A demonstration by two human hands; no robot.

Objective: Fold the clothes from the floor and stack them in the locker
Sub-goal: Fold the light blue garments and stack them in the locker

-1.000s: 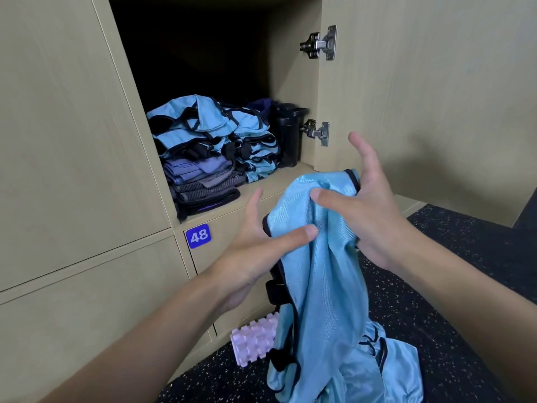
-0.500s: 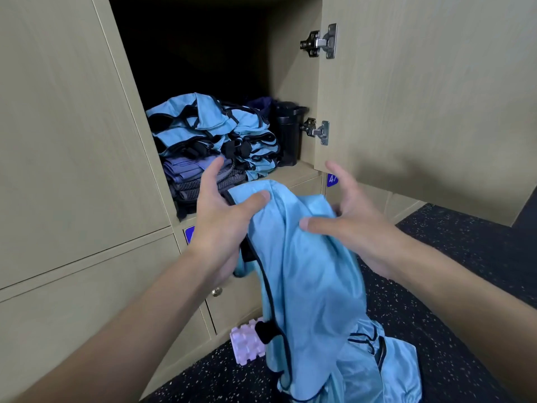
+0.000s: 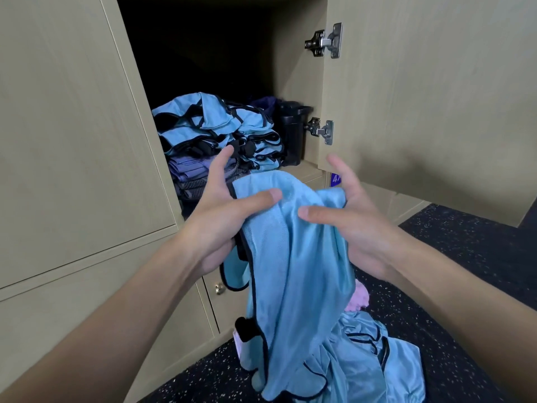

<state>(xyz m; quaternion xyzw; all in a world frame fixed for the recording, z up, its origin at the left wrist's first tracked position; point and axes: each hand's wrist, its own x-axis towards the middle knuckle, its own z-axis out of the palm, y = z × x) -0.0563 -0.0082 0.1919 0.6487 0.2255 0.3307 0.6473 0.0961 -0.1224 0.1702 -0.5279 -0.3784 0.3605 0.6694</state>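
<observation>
A light blue bib with black trim hangs between my two hands in front of the open locker. My left hand holds its top left part, thumb pressed on the front and fingers behind the cloth. My right hand holds the top right part the same way, thumb on the front. Inside the locker sits a stack of folded clothes, blue bibs on top of purple and grey pieces. More blue bibs lie in a heap on the floor below.
The locker door stands open on the right with two metal hinges. A black container stands at the right inside the locker. A pink foam roller lies on the dark speckled floor. Closed locker doors fill the left.
Both hands have shifted along the bib's top edge; the left moved from below it up to the left corner, and the bib now hangs spread between them, a little lower and further from the locker.
</observation>
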